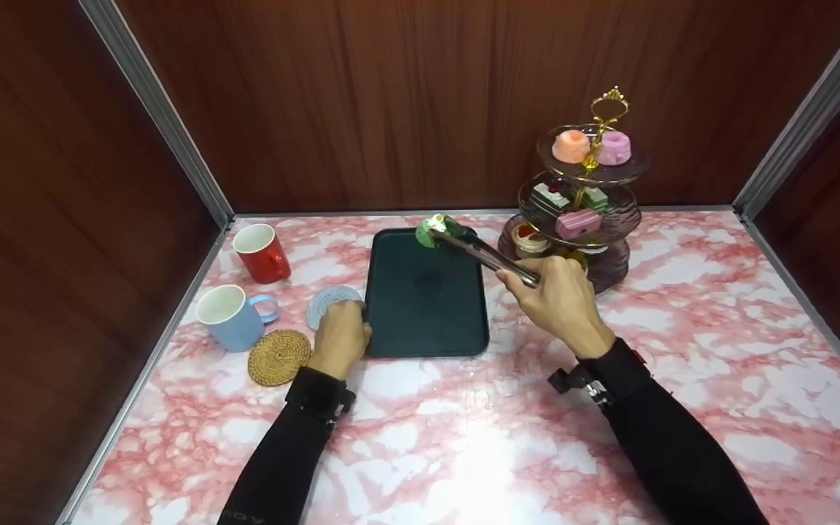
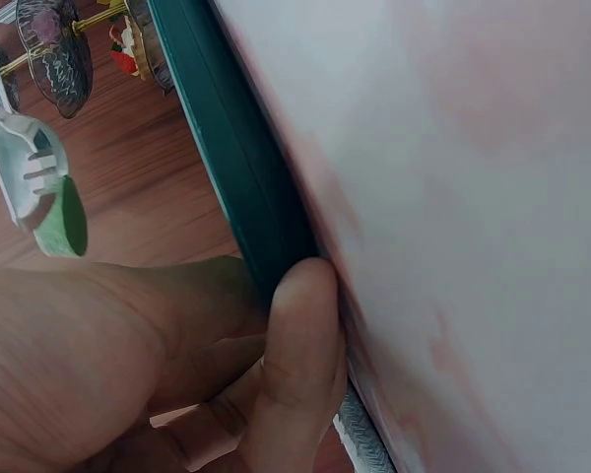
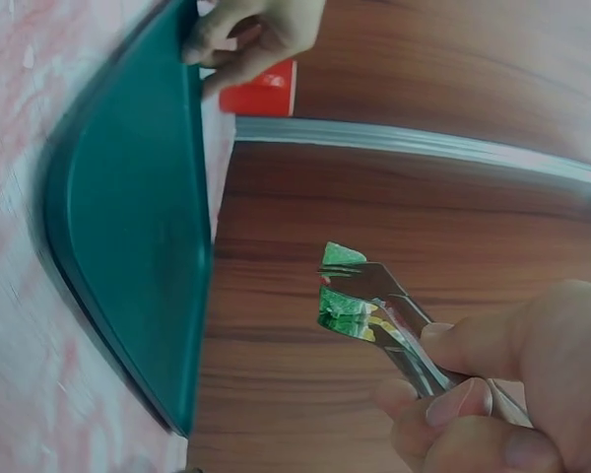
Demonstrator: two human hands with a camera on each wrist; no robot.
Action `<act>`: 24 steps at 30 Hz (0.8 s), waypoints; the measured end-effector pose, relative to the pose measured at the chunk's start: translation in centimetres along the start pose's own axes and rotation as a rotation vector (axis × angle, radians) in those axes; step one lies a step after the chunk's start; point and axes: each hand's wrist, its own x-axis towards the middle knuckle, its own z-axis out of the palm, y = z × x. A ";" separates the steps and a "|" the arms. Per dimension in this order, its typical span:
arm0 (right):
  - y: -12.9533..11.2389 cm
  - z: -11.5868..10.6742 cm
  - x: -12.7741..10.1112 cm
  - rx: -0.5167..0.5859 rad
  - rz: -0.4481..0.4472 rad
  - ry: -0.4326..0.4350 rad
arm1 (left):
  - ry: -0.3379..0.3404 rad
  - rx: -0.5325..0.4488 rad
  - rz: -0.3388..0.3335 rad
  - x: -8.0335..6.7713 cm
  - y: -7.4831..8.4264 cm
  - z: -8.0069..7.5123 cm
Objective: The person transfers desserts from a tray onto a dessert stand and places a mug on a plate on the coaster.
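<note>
As the head view shows, the right hand [image 1: 560, 297] grips metal tongs [image 1: 494, 258] holding a green-and-white item [image 1: 426, 234] aloft. In the left wrist view, the left hand [image 2: 177, 325] pinches the dark tray's [image 2: 222, 128] rim between its fingers. The right wrist view shows the item clear of the tray.

We see the head view brightly lit, with white glare on the near table [image 1: 472, 467] and darker walls [image 1: 420, 109], while both wrist views look dimmer, hazy and soft in detail.
</note>
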 end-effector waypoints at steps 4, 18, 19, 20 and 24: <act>0.5 -1.1 0.0 -0.002 -0.015 0.045 | 0.000 0.000 0.000 0.0 0.1 0.0; 1.6 -4.9 -0.2 0.045 -0.052 0.136 | 0.023 0.008 0.037 0.1 0.0 0.1; 1.6 -5.1 -0.2 0.047 -0.050 0.142 | 0.020 0.006 0.033 0.1 0.0 0.2; 1.7 -5.4 -0.2 0.051 -0.048 0.148 | 0.019 0.003 0.033 0.1 -0.1 0.2; 1.9 -6.4 -0.2 0.052 -0.038 0.171 | 0.016 0.004 0.031 0.1 0.0 0.2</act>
